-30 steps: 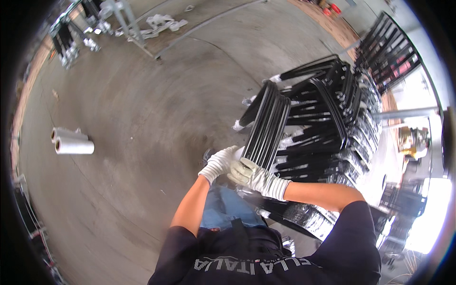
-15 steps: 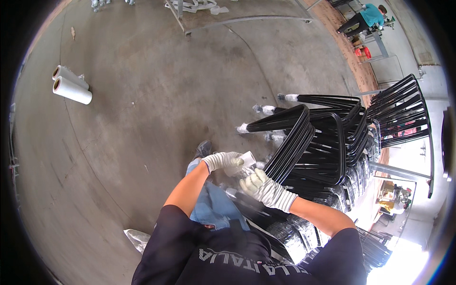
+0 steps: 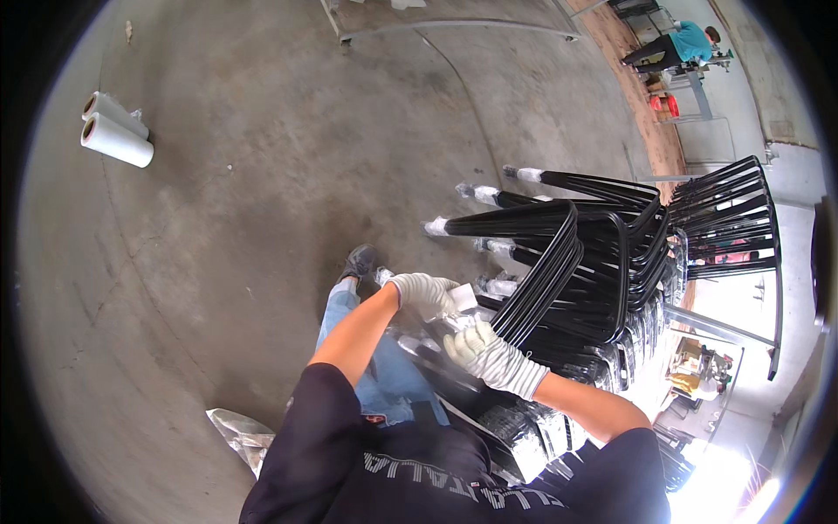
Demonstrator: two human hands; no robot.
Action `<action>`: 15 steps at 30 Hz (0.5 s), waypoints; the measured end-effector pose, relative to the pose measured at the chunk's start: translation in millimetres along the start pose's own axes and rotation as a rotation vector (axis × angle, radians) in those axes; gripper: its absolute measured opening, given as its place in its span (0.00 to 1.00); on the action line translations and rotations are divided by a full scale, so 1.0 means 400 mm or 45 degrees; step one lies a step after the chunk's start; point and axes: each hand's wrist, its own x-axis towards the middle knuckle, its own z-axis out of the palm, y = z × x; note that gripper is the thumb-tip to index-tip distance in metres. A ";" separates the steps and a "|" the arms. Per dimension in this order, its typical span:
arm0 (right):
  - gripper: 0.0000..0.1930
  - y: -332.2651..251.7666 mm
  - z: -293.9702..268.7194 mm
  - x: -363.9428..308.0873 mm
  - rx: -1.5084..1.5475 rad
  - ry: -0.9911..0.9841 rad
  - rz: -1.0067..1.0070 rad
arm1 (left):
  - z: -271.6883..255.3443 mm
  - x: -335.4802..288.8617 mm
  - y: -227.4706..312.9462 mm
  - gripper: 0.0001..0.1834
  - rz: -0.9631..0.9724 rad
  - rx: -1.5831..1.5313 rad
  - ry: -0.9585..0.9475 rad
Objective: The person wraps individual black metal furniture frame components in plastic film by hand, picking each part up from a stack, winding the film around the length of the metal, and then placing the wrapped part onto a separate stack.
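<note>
My left hand (image 3: 422,293), in a striped white work glove, is closed around a small white roll-like piece (image 3: 463,298); its far end sticks out past my fingers. Crinkled clear plastic film (image 3: 454,325) shows between my hands. My right hand (image 3: 494,356), gloved the same way, has its fingers curled beside that film; what they grip is hidden. Just beyond both hands stands a stack of bent black metal frames (image 3: 532,275), their tube ends wrapped in clear plastic (image 3: 436,227).
Two white film rolls (image 3: 120,140) stand on the concrete floor at left. A crumpled plastic bag (image 3: 240,433) lies by my left side. More black frames (image 3: 729,218) lean at right. A metal rail frame (image 3: 454,26) is at the far side. A person (image 3: 685,44) works at far right.
My left hand has shifted slightly right with the white piece, and the right hand a little right and nearer. The view has moved slightly, shifting the floor rolls left and up.
</note>
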 end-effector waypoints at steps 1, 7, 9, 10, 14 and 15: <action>0.20 -0.001 -0.002 -0.003 0.004 -0.014 0.000 | -0.013 0.020 -0.016 0.21 0.023 -0.161 -0.074; 0.21 -0.003 0.002 -0.015 0.061 -0.071 0.037 | -0.049 -0.058 -0.017 0.21 0.278 0.666 0.196; 0.20 0.002 -0.003 -0.008 0.059 -0.025 0.035 | -0.054 -0.135 -0.044 0.28 0.269 0.323 0.116; 0.20 0.003 -0.010 -0.004 0.058 -0.035 0.035 | -0.037 -0.175 -0.045 0.33 0.362 0.236 0.064; 0.18 0.007 0.000 0.003 0.082 0.025 0.030 | 0.108 -0.277 -0.063 0.21 0.755 0.523 0.212; 0.18 0.011 0.008 0.002 0.100 0.069 0.030 | 0.163 -0.290 -0.056 0.20 0.831 0.728 0.323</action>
